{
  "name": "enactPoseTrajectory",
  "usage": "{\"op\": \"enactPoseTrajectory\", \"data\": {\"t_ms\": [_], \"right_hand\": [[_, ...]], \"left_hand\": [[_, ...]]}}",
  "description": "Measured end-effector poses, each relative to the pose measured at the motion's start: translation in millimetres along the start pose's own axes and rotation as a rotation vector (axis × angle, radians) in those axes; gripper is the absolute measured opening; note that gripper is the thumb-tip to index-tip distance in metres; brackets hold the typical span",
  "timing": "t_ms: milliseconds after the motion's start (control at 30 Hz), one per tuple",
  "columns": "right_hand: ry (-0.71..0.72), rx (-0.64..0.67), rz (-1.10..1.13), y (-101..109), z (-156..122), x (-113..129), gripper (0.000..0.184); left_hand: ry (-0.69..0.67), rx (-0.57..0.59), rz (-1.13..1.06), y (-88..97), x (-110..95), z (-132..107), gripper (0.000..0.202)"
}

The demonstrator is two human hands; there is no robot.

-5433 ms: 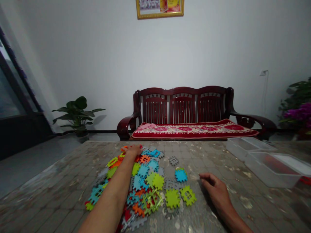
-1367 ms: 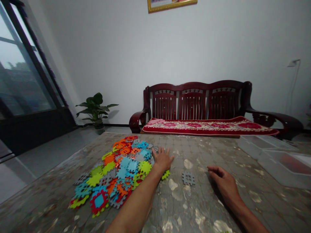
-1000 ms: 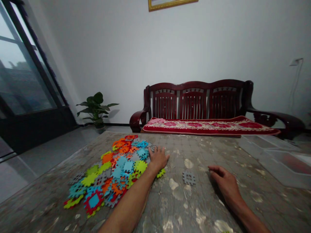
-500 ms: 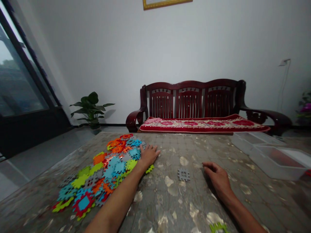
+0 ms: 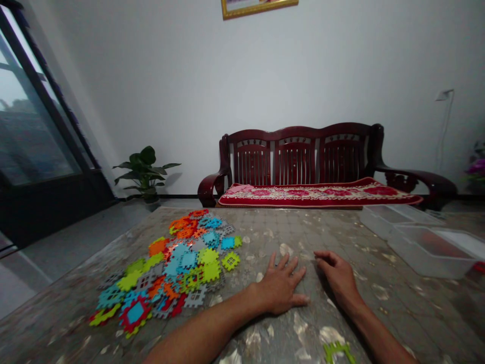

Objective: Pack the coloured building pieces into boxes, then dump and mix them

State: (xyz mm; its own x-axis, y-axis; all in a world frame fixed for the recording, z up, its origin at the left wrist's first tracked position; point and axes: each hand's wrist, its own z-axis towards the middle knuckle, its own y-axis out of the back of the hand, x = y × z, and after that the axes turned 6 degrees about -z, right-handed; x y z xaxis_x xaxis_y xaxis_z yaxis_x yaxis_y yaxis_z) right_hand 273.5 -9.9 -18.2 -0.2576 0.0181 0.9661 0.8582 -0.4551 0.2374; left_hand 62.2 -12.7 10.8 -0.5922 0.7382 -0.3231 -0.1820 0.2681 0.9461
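My left hand [image 5: 282, 287] lies flat on the table [image 5: 379, 313], palm down, fingers spread, with nothing gripped. My right hand [image 5: 336, 277] rests just to its right, loosely curled, fingertips on the tabletop, and I see nothing in it. A heap of coloured toothed puzzle tiles [image 5: 174, 263] in blue, green, orange, red and grey spreads over the table's left half, a hand's width from my left hand. One lime green tile [image 5: 231, 261] sits at the heap's right edge. A small green piece [image 5: 338, 350] lies near the front edge.
Two clear plastic bins [image 5: 428, 242] stand at the table's right side. Behind the table is a dark wooden bench [image 5: 303, 162] with a red cushion. A potted plant [image 5: 146, 169] stands on the floor at the left, by a glass door.
My left hand left the heap's right edge and moved right, now flat beside my right hand where a lone grey tile lay; that tile is out of sight. My right hand stayed put.
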Motion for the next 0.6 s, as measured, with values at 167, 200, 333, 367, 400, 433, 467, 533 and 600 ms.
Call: {"op": "enactPoseTrajectory", "data": {"t_ms": [167, 200, 333, 367, 400, 433, 467, 533, 600], "right_hand": [[0.016, -0.003, -0.017, -0.8, -0.8, -0.6, 0.034], [0.021, -0.007, -0.020, -1.0, -1.0, -0.6, 0.033], [0.028, -0.015, -0.023, -0.9, -1.7, 1.4, 0.031], [0.024, -0.015, -0.025, -0.6, -1.8, 2.2, 0.031], [0.021, -0.015, -0.028, -0.3, -1.9, 2.8, 0.032], [0.019, -0.015, -0.034, 0.1, -2.0, 3.4, 0.032], [0.019, -0.015, -0.040, 0.5, -2.0, 3.7, 0.032], [0.023, -0.013, -0.049, 1.0, -1.8, 3.6, 0.032], [0.031, -0.009, -0.054, 1.0, -1.1, 2.0, 0.031]], "left_hand": [[0.156, -0.015, 0.110, 13.9, 29.6, -21.3, 0.080], [0.186, -0.024, 0.140, 16.5, 39.2, -25.5, 0.080], [0.323, -0.101, 0.261, 22.2, 76.1, -41.3, 0.076], [0.352, -0.115, 0.283, 22.9, 83.4, -44.7, 0.075], [0.377, -0.125, 0.299, 23.7, 89.6, -47.8, 0.073], [0.398, -0.132, 0.311, 24.5, 94.7, -50.4, 0.071], [0.418, -0.138, 0.319, 25.4, 98.9, -52.6, 0.069], [0.453, -0.149, 0.325, 27.3, 105.3, -56.1, 0.067], [0.474, -0.152, 0.326, 29.2, 110.4, -58.7, 0.065]]}}
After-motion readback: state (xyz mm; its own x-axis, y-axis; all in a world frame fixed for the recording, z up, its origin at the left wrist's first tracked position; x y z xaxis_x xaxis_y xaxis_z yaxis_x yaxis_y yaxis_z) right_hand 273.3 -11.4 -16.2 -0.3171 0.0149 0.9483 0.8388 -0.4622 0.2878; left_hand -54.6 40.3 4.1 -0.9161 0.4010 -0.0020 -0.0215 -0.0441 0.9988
